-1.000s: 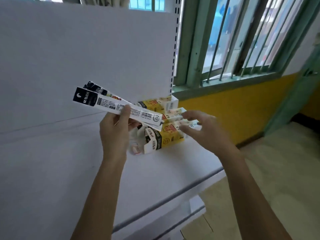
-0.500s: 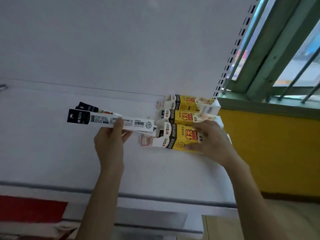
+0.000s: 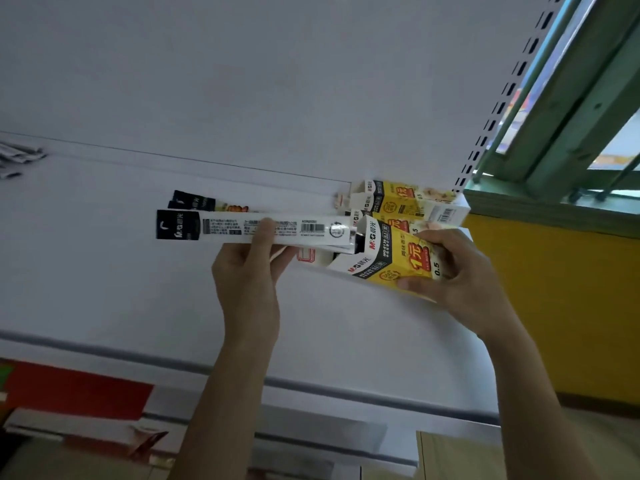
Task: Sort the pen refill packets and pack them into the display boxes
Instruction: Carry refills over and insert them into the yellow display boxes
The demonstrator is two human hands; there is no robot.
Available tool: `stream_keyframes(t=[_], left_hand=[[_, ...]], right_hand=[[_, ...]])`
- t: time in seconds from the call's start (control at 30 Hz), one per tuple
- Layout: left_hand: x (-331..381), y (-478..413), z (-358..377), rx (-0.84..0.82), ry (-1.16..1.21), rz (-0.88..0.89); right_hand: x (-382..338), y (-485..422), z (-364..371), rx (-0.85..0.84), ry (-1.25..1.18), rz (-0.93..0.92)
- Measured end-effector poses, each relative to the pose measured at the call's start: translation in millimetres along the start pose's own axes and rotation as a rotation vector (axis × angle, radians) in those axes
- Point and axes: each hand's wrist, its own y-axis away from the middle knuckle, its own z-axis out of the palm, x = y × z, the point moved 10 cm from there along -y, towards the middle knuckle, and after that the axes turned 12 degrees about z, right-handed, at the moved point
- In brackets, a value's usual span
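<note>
The refill packets [image 3: 263,230] are held level above the white shelf [image 3: 104,289], their right ends at the open mouth of a tilted yellow box [image 3: 398,258], though what the box holds cannot be seen. The left hand [image 3: 249,282] pinches the packets, thumb on top and fingers beneath, while the right hand [image 3: 464,278] curls around the box's far end. Two other boxes [image 3: 408,199] lie on the shelf just behind.

White shelf [image 3: 104,289], grey rail [image 3: 311,384] along its front edge. White back panel [image 3: 242,81] behind, ending at a slotted upright [image 3: 498,109]. Green window frame [image 3: 571,109] to the right, above a yellow wall [image 3: 571,306]. Red sheet [image 3: 69,389] below the shelf, lower left. Blurred grey objects [image 3: 17,155] at the far left, unidentifiable.
</note>
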Motion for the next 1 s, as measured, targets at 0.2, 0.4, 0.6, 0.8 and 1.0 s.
stream_keyframes(t=[0.2, 0.4, 0.6, 0.8, 1.0], left_hand=[[-14, 0, 1, -0.076, -0.094, -0.047], [-13, -5, 4, -0.113, -0.119, -0.053], [-18, -4, 8, -0.108, -0.235, -0.007], [-33, -6, 17, -0.199, -0.322, -0.09], [-51, -2, 8, -0.122, -0.011, -0.24]], right_hand=[[4, -3, 4, -0.01, -0.014, -0.001], [1, -2, 9, -0.012, 0.068, -0.031], [-2, -3, 20, 0.022, 0.252, -0.076], [-9, 2, 25, 0.033, 0.301, -0.123], [-27, 7, 31, -0.003, 0.299, -0.129]])
